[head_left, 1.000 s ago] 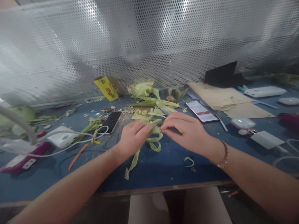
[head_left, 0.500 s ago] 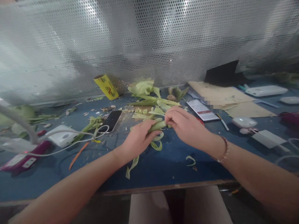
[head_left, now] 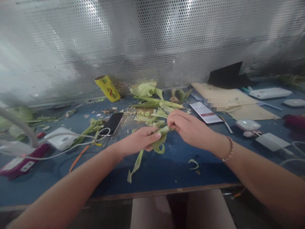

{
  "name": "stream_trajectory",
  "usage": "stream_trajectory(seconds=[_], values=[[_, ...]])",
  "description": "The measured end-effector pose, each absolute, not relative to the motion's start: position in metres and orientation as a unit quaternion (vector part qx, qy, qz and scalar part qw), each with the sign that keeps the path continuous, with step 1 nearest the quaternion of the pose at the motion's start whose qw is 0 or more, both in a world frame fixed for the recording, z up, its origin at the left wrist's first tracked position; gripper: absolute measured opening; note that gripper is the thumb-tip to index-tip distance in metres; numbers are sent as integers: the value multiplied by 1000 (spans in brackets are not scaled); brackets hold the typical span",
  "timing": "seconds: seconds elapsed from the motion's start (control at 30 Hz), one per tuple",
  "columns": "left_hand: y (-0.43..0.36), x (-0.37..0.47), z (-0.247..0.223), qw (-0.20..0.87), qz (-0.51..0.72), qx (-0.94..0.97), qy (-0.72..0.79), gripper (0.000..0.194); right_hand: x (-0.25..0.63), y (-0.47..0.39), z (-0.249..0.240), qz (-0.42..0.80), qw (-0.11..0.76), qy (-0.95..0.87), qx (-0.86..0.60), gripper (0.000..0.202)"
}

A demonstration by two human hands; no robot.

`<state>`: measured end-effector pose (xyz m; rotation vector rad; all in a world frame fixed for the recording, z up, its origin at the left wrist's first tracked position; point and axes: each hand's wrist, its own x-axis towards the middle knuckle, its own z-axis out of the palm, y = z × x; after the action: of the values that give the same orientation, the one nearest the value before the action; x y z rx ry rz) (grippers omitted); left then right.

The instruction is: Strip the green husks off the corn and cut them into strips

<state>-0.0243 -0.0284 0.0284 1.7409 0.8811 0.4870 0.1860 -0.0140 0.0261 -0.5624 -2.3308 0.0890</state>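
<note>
My left hand [head_left: 140, 140] is closed round a pale green stalk [head_left: 164, 130], thumb along its top. At the stalk's right end, my right hand [head_left: 183, 127] pinches its tip with curled fingers. Curled green peel [head_left: 160, 148] hangs beneath the stalk, and a long peel strip [head_left: 137, 165] trails below my left hand. Behind the hands lie cut stalk pieces [head_left: 143, 117] and leafy green scraps [head_left: 145, 90] on the blue table [head_left: 164, 175].
A dark phone [head_left: 114, 123], a white device [head_left: 61, 139] with cables and a tilted yellow tube [head_left: 107, 89] are at left. To the right are a lit phone [head_left: 206, 113], brown paper [head_left: 221, 95] and a white adapter [head_left: 272, 141]. A perforated metal screen [head_left: 152, 41] stands behind.
My left hand has turned and its thumb now lies along the stalk. The stalk has tilted slightly and sits a little lower. My right hand has barely moved.
</note>
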Motion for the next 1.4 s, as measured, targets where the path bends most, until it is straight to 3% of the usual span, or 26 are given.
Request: stream_trajectory(seconds=[0.2,0.43,0.57,0.63,0.77,0.97,1.2,1.3,1.4], values=[[-29,-25,29,690,152,629,323,47,187,-18,30,65,358,-914,-177,18],[-31,-25,32,744,96,604,270,46,183,-21,29,99,383,-903,-170,16],[-33,-20,22,650,241,630,350,45,177,-18,24,211,455,-818,-283,3],[-34,-16,17,591,281,653,382,43,173,-20,22,257,434,-805,-313,9],[-34,-11,11,526,298,682,412,41,164,-24,19,238,373,-828,-343,22],[-34,-11,14,410,299,732,456,40,157,-21,13,240,408,-803,-362,17],[-38,-7,23,222,316,776,499,30,156,-17,10,385,417,-747,-346,10],[-36,-8,22,125,354,792,483,33,157,-17,12,380,418,-751,-342,11],[-34,-10,20,121,356,793,478,20,157,-17,12,347,417,-766,-345,12]])
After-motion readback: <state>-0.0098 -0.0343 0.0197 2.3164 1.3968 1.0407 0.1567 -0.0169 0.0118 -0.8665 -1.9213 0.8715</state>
